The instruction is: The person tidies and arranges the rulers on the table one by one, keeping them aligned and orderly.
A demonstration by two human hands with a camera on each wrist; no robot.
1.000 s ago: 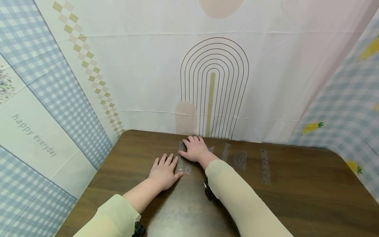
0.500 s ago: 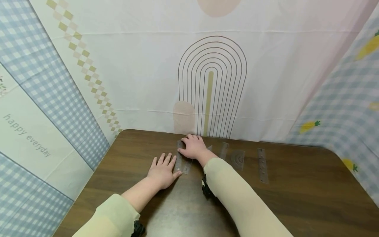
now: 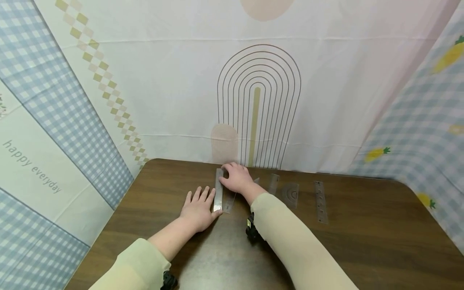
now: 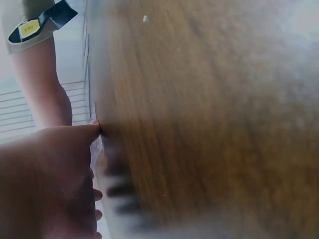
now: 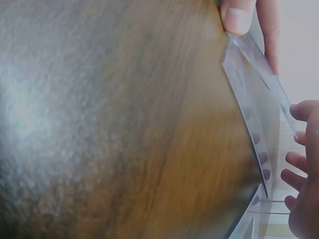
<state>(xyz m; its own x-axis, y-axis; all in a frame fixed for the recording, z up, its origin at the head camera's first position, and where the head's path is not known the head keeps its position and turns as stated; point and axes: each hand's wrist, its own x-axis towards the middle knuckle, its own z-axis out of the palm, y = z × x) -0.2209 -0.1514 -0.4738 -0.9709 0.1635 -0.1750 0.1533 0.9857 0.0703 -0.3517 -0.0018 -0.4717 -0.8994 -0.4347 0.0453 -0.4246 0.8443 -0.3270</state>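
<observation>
A clear ruler (image 3: 218,193) stands tilted up off the table at its far end. My right hand (image 3: 238,179) pinches that far end between thumb and fingers; the right wrist view shows the ruler (image 5: 266,74) raised, with the thumb on it. My left hand (image 3: 199,211) lies flat to its left with fingers spread, its thumb (image 5: 238,19) touching the near end. Just right of the raised ruler lies a second clear strip (image 3: 229,203), flat and partly under my right hand. A clear pointed corner (image 3: 257,180) shows past the right wrist.
Further right on the brown wooden table (image 3: 366,225) lie a short clear ruler (image 3: 274,184), a clear protractor (image 3: 291,196) and a clear strip with holes (image 3: 321,201). A white patterned curtain (image 3: 174,100) hangs behind the table's far edge.
The ruler, flat before, is now tipped up by my right hand and stands a little apart from the strip beside it. My left hand has stayed in place.
</observation>
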